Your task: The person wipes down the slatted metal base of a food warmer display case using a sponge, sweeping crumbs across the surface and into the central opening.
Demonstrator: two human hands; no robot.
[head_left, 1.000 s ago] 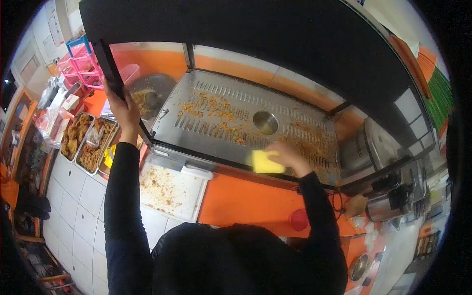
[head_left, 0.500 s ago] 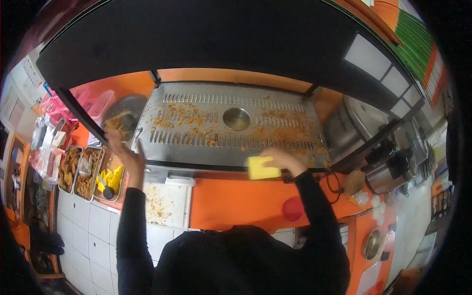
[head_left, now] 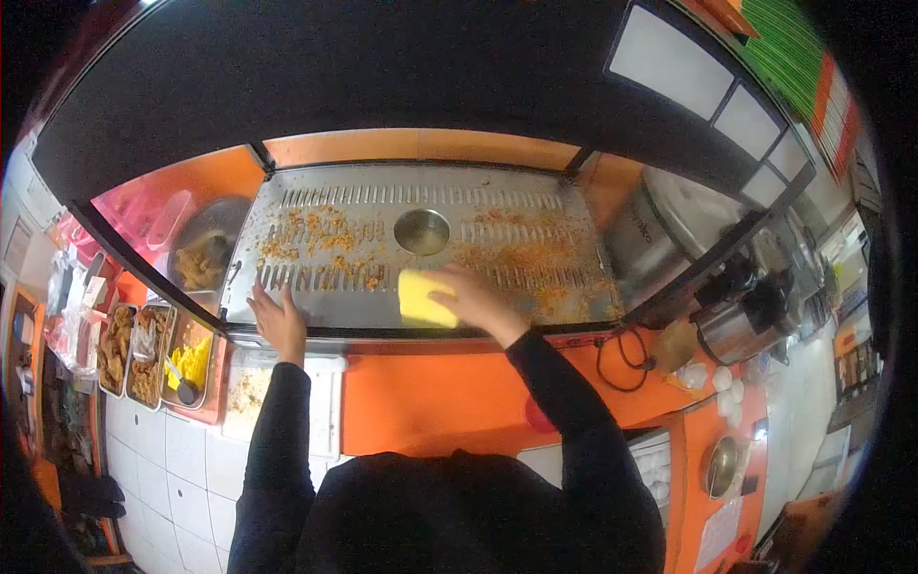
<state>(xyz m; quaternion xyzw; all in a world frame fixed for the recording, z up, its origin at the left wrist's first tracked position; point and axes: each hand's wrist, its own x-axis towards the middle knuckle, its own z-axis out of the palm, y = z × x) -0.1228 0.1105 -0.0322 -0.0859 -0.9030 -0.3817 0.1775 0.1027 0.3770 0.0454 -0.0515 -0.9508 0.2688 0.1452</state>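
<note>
My right hand (head_left: 475,301) grips a yellow sponge (head_left: 421,298) over the front middle of the slotted metal tray (head_left: 378,308) inside a display case. Whether the sponge presses on the metal is hard to tell. Orange-brown crumbs (head_left: 325,232) are scattered across the slots on the left, and more crumbs (head_left: 535,263) cover the right side. A round metal well (head_left: 422,232) is set in the tray's middle, just behind the sponge. My left hand (head_left: 280,323) is open, fingers spread, at the tray's front left edge, holding nothing.
The case's dark top panel (head_left: 382,77) overhangs the tray. At left stand pans of fried food, one with yellow pieces (head_left: 194,364) and a black-ended utensil. A crumb-strewn white board (head_left: 327,411) lies below. Right are a large metal cooker (head_left: 641,230), a black cable (head_left: 623,386) and a metal bowl (head_left: 724,469).
My right hand has moved left with the sponge, from the front edge onto the tray. My left hand has come down and right toward the tray's front edge. The camera view has shifted.
</note>
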